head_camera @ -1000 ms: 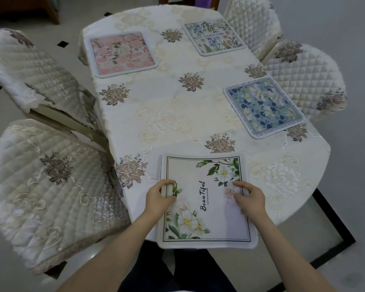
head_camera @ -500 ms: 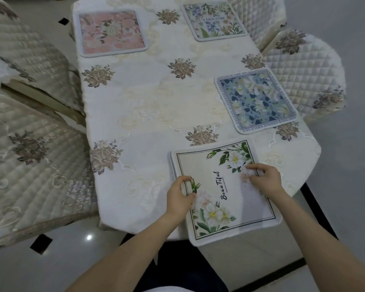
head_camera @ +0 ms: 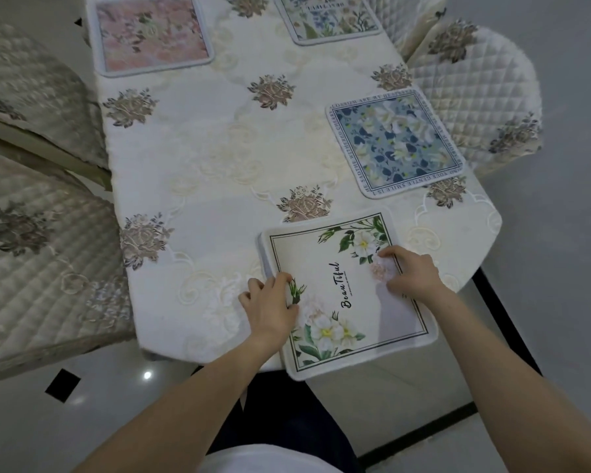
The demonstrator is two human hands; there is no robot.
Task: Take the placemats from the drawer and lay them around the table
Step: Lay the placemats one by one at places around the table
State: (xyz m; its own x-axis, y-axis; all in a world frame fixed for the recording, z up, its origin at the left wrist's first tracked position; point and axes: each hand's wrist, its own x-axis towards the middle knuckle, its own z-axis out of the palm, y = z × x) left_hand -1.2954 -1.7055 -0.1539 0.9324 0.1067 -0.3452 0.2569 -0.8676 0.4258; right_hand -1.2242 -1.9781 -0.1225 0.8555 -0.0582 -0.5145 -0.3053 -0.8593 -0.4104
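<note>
A white placemat (head_camera: 335, 264) with white flowers and the word "Beautiful" lies at the near end of the table (head_camera: 219, 158), its near corner hanging over the edge. A grey edge shows under its left side. My left hand (head_camera: 273, 302) pinches its left edge, some fingers on the tablecloth beside it. My right hand (head_camera: 413, 274) presses down on its right side with bent fingers. Three more mats lie flat: a blue floral one (head_camera: 393, 145) on the right, a pink one (head_camera: 151, 32) at the far left and a pale blue-green one (head_camera: 328, 18) at the far right.
Two quilted chairs (head_camera: 31, 250) (head_camera: 31, 80) stand close along the table's left side, and another quilted chair (head_camera: 475, 97) stands on the right. A cream tablecloth with brown flower motifs covers the table. Grey floor with a black border lies to the right.
My view has swung left and moved closer. The white placemat has shifted a little toward the table's right under both hands. The other mats have not moved.
</note>
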